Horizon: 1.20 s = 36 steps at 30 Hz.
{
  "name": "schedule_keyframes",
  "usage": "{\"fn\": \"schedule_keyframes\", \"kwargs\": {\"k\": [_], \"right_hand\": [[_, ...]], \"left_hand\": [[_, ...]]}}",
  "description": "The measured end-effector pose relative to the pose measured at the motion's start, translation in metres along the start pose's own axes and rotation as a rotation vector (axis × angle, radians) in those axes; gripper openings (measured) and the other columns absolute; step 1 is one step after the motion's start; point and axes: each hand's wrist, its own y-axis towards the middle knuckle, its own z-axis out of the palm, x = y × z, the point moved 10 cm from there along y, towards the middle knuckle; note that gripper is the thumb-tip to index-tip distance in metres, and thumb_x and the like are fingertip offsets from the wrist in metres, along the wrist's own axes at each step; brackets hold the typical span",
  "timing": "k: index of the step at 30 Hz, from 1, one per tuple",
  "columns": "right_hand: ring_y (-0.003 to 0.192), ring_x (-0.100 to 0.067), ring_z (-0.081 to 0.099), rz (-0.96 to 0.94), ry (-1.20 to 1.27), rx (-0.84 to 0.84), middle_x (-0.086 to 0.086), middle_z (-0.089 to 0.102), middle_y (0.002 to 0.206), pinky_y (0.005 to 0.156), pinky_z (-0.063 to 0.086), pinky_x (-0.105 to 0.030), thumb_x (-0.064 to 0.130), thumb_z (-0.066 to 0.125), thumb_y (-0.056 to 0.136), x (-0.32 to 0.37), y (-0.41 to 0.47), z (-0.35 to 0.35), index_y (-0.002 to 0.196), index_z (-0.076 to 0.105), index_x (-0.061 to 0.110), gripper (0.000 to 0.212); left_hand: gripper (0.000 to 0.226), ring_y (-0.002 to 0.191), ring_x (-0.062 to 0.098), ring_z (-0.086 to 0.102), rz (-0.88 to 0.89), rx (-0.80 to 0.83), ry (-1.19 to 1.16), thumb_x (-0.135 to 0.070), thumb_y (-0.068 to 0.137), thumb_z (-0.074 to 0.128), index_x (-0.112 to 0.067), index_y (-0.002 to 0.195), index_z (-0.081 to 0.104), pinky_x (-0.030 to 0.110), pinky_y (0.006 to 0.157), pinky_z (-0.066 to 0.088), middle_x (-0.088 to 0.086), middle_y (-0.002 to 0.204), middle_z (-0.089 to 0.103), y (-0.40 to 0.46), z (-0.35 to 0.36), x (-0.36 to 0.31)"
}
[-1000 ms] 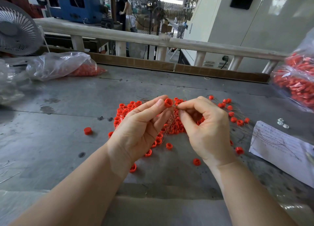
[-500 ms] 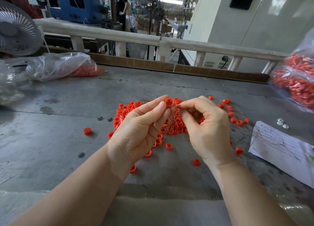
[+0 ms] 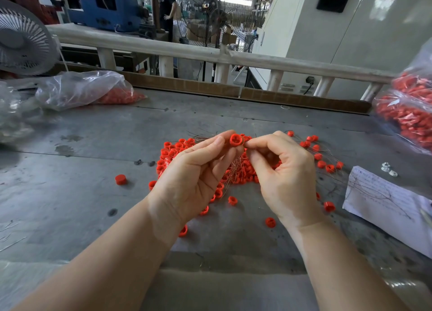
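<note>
Head view, one moment.

Cap (image 3: 235, 139): small red plastic cup, round, open face toward the camera with a cross-shaped rib inside. It is held in the air above the pile (image 3: 173, 151) of like caps.

Left hand (image 3: 194, 177): thumb and forefinger pinch the cap by its side wall, other fingers loosely curled.

Right hand (image 3: 285, 177): thumb and forefinger pressed together at the cap's right rim, touching it. Whether a wire end sits between them is too fine to tell.

Wires (image 3: 235, 168): a thin coppery bundle hangs between the two palms. More strands lie loose on the counter (image 3: 93, 193).

Handling, judged:
- The cap looks very light, stiff and smooth, so it is apt to slip or flick away.
- Grip across the wall, not the open face, to keep the ribs clear.
- The wire looks springy and easily kinked; hold it close to the tip.

Counter: grey, scuffed and stained. Creased paper (image 3: 383, 198) lies at right, and clear bags (image 3: 81, 88) hold red parts.
</note>
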Motion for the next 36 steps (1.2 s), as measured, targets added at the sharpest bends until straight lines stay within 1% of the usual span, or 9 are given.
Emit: {"fn": "schedule_keyframes", "kwargs": {"k": [10, 18, 24, 28, 32, 36], "right_hand": [[0.067, -0.01, 0.054, 0.015, -0.001, 0.007, -0.001, 0.061, 0.07, 0.063, 0.046, -0.026, -0.002, 0.066, 0.08, -0.0011, 0.0002, 0.0001, 0.082, 0.071, 0.006, 0.009], [0.067, -0.011, 0.054, 0.025, -0.001, 0.014, -0.003, 0.061, 0.071, 0.063, 0.047, -0.028, -0.004, 0.067, 0.08, -0.0025, 0.0002, 0.0003, 0.082, 0.071, 0.005, 0.01], [0.066, -0.01, 0.053, 0.021, 0.004, -0.005, -0.001, 0.06, 0.07, 0.062, 0.046, -0.025, -0.003, 0.067, 0.079, -0.0037, 0.0007, 0.0001, 0.081, 0.071, 0.006, 0.01], [0.065, -0.01, 0.053, 0.02, 0.011, 0.002, -0.003, 0.061, 0.07, 0.061, 0.047, -0.03, -0.001, 0.068, 0.08, -0.0044, 0.0001, 0.0023, 0.081, 0.071, 0.007, 0.009], [0.062, -0.015, 0.053, -0.01, -0.023, 0.009, -0.003, 0.059, 0.068, 0.058, 0.047, -0.037, 0.0, 0.067, 0.08, -0.0008, -0.0003, 0.0043, 0.081, 0.071, 0.007, 0.008], [0.062, -0.019, 0.054, -0.056, -0.068, 0.016, -0.005, 0.058, 0.068, 0.057, 0.047, -0.04, -0.001, 0.066, 0.081, 0.0029, -0.0007, 0.0051, 0.08, 0.071, 0.004, 0.008]], "left_hand": [[0.021, 0.079, 0.016, 0.072, 0.019, -0.01, 0.024, -0.004, 0.066, 0.06, -0.006, 0.079, 0.077, 0.014, 0.063, 0.055, 0.012, 0.083, 0.073, 0.0005, -0.0038, -0.0014], [0.022, 0.078, 0.015, 0.072, 0.027, -0.018, 0.034, -0.002, 0.068, 0.058, -0.005, 0.079, 0.077, 0.014, 0.064, 0.055, 0.012, 0.082, 0.073, 0.0005, -0.0037, -0.0013], [0.023, 0.075, 0.014, 0.072, 0.031, -0.035, 0.046, -0.002, 0.067, 0.057, -0.006, 0.077, 0.077, 0.013, 0.061, 0.054, 0.011, 0.079, 0.073, -0.0002, -0.0028, -0.0002], [0.022, 0.071, 0.013, 0.072, 0.034, -0.042, 0.047, -0.002, 0.065, 0.056, -0.005, 0.074, 0.077, 0.013, 0.06, 0.054, 0.011, 0.076, 0.073, -0.001, -0.0002, 0.001], [0.022, 0.07, 0.013, 0.071, 0.024, -0.041, 0.027, -0.001, 0.065, 0.056, -0.004, 0.074, 0.076, 0.014, 0.06, 0.055, 0.012, 0.075, 0.072, -0.0021, 0.001, 0.0025], [0.021, 0.07, 0.014, 0.071, 0.016, -0.036, 0.001, 0.0, 0.066, 0.056, -0.002, 0.074, 0.076, 0.014, 0.062, 0.055, 0.012, 0.076, 0.072, -0.0019, 0.0008, 0.0038]]}}
